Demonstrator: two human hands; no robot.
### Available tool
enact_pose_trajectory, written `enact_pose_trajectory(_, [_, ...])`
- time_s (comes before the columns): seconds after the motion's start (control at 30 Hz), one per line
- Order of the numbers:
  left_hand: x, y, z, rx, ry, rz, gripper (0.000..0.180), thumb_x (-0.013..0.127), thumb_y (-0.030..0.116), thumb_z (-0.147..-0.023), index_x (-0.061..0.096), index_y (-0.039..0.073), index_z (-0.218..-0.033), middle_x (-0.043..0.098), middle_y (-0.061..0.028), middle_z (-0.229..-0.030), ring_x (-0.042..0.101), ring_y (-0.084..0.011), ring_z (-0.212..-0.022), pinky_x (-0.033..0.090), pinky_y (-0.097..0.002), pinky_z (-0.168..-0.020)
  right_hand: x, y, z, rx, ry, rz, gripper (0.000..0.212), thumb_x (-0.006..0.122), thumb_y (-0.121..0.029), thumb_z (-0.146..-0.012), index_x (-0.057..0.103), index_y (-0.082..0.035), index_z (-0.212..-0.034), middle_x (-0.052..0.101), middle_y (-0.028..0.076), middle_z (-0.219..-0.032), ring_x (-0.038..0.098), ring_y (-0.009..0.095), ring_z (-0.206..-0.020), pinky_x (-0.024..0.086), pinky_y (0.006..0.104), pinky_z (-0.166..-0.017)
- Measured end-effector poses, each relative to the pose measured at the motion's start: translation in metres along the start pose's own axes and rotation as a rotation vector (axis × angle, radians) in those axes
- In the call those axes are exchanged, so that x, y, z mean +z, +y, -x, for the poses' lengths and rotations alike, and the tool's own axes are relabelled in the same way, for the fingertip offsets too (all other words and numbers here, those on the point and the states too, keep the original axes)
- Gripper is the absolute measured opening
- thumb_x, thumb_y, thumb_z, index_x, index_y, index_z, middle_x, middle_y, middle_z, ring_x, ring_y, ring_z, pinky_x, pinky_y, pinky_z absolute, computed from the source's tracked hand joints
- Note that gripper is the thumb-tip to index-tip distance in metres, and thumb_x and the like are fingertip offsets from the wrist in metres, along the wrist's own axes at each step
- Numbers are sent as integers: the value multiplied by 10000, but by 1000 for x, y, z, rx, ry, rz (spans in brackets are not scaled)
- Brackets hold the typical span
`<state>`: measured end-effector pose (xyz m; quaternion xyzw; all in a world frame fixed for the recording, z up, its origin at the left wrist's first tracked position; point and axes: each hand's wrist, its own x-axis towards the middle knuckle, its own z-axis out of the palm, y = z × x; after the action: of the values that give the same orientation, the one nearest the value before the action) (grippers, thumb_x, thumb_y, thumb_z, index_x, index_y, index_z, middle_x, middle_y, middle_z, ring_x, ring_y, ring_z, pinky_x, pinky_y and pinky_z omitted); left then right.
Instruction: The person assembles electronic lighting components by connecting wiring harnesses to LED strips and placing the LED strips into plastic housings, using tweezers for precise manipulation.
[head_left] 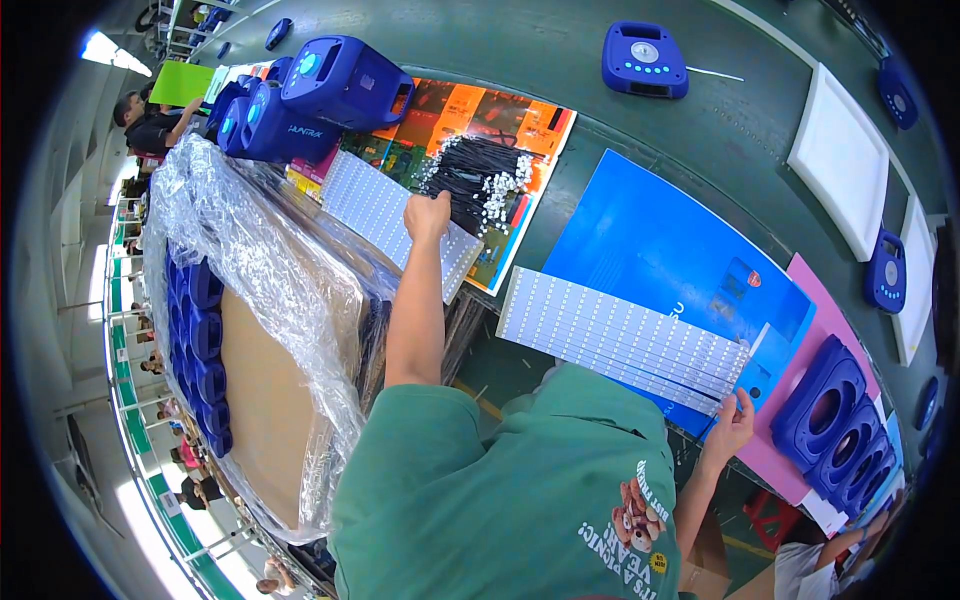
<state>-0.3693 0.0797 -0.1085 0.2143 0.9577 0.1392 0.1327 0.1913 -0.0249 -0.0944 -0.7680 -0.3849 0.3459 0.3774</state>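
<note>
My left hand (pixel 428 215) is closed at the near edge of a bundle of black cables (pixel 470 175) with white connectors. What its fingers pinch, if anything, is hidden. Under that wrist lies a white panel of LED strips (pixel 365 200), partly beneath the forearm. A second white panel of LED strips (pixel 610 325) rests in front of me on a blue sheet (pixel 640 240). At its right end, my right hand (pixel 733 425) grips the corner with bent fingers, beside a few slightly fanned strips.
Blue speaker housings (pixel 345 85) stand at the left, near plastic-wrapped cardboard (pixel 270 370). More blue housings with round openings (pixel 825 400) lie on a pink sheet (pixel 780 450). A green conveyor belt (pixel 520 50) carries a blue unit (pixel 645 60) and white trays (pixel 840 160).
</note>
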Motion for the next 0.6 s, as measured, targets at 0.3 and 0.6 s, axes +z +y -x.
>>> enact_pose_trajectory(0.3, [39,-89,-97,73,-435,366,151,639,170,-768,632,32,-709,602,-76,-601,561,-169,-506,405,-294,-416,-8,6,15,95,-20,63,247,604,-106,-849,588,22,-1060,575,35,-789,499,87,-675,426,226,-604])
enact_pose_trajectory(0.6, [-27,-92,-128,-263,-74,1216,171,394,83,-814,494,-43,-754,560,-193,-706,557,-319,-641,438,-373,-507,-2,33,26,95,98,-123,213,612,-96,-843,606,13,-1025,584,8,-756,509,60,-667,416,207,-588])
